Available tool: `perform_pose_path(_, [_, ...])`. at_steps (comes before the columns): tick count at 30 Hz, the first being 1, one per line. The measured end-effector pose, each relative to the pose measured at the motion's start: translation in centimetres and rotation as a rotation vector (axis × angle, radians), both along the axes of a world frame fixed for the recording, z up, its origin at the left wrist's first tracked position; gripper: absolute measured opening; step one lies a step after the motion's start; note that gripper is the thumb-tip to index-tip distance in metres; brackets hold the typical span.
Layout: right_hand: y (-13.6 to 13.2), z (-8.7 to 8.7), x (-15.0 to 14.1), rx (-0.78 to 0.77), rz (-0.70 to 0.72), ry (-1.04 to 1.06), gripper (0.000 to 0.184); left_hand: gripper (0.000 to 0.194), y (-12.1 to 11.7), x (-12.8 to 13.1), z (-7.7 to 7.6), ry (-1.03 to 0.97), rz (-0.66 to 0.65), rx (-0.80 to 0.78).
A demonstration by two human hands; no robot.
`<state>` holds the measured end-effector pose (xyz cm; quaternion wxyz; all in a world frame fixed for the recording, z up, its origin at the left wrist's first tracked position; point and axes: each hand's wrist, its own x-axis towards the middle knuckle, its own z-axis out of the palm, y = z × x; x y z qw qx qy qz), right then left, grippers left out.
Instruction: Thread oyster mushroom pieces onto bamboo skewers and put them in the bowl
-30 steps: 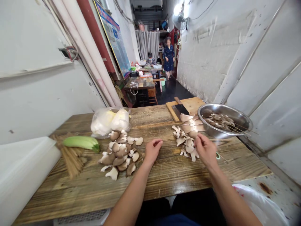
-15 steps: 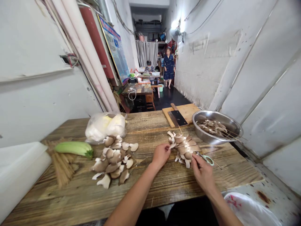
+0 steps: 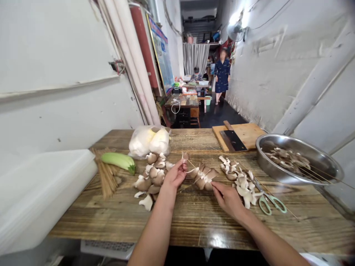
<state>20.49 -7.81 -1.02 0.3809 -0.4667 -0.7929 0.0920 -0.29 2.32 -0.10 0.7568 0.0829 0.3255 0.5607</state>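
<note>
the wooden worktop (image 3: pixel 194 221) carries a filled plastic bag (image 3: pixel 140 143). left of the bag: thin sticks (image 3: pixel 110 184), a green squash (image 3: pixel 117 160) partly over them. just in front: 1 mushroom pile (image 3: pixel 157 178). right: chopping board (image 3: pixel 251 133), steel bowl (image 3: pixel 273 173), scissors (image 3: pixel 261 187), loose mushroom pieces (image 3: pixel 245 189).

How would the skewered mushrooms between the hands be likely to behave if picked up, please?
The skewered mushrooms would probably feel light, being only thin caps threaded on a slender stick. Their broad, thin edges suggest they may bend or tear if pinched hard. The stick running through them should likely keep the row from flopping apart.
</note>
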Motion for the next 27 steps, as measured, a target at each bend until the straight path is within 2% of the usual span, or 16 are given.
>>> perform_pose_path(3, [-0.46,-0.42,0.33,-0.072,0.041,-0.014,0.026,0.013,0.05,-0.12,0.04,-0.043,-0.036,-0.026])
perform_pose_path(8, [-0.32,-0.51,0.80,-0.127,0.014,-0.030,0.027,0.014,0.07,-0.26,-0.17,-0.052,-0.073,-0.024])
perform_pose_path(14, [-0.31,-0.51,0.78,-0.124,0.020,-0.021,0.027,0.011,-0.01,-0.01,-0.78,-0.024,-0.079,0.035])
perform_pose_path(18, [-0.34,-0.64,0.85,-0.125,0.017,-0.029,0.027,0.012,-0.06,0.07,-0.66,-0.037,-0.121,0.042])
perform_pose_path(27, [-0.37,-1.02,0.98,-0.131,0.016,-0.028,0.027,0.010,-0.14,0.01,-0.81,0.023,-0.114,0.108])
